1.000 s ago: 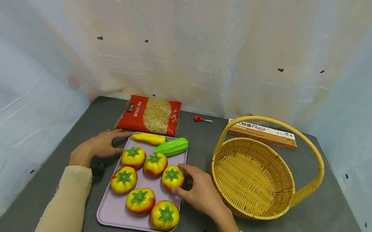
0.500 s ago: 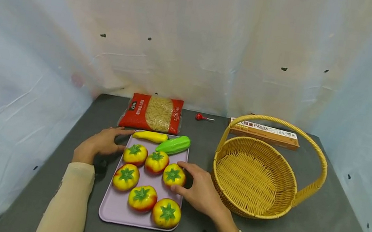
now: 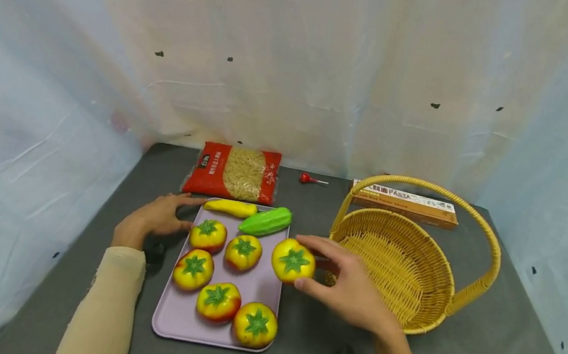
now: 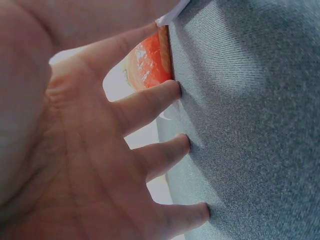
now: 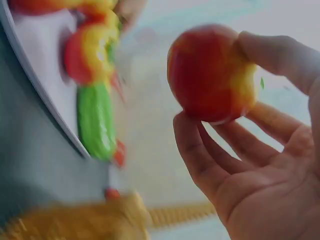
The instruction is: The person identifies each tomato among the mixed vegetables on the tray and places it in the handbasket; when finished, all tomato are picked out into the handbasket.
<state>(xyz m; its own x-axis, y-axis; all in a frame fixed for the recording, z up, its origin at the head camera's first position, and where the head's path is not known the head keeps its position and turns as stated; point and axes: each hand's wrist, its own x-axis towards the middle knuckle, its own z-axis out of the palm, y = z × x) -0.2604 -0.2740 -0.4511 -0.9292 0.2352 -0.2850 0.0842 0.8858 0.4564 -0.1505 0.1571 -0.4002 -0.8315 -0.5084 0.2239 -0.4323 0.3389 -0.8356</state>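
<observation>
In the head view, my right hand [image 3: 355,289] pinches a yellow-red tomato [image 3: 293,261] with a green star-shaped top, thumb on one side and fingers on the other. It is lifted beside the right edge of a lilac tray [image 3: 175,318]. The right wrist view shows the red underside of this tomato [image 5: 210,75]. Several similar tomatoes, among them one near the middle [image 3: 243,252], lie on the tray with a yellow pepper [image 3: 230,208] and a green cucumber-like vegetable [image 3: 266,221]. My left hand [image 3: 155,221] rests by the tray's left edge, its fingers spread on the dark table [image 4: 260,130].
Right of the tray stands a yellow wicker basket [image 3: 381,268] with a tall arched handle [image 3: 429,187]. Behind it lies a pasta box [image 3: 405,206]. A red bag of pasta [image 3: 232,173] and a red lollipop [image 3: 312,179] lie at the back.
My right hand has lifted the right-hand tomato off the tray and moved right, toward the basket. The neighbouring tomato has shifted slightly right. My left hand stays put.
</observation>
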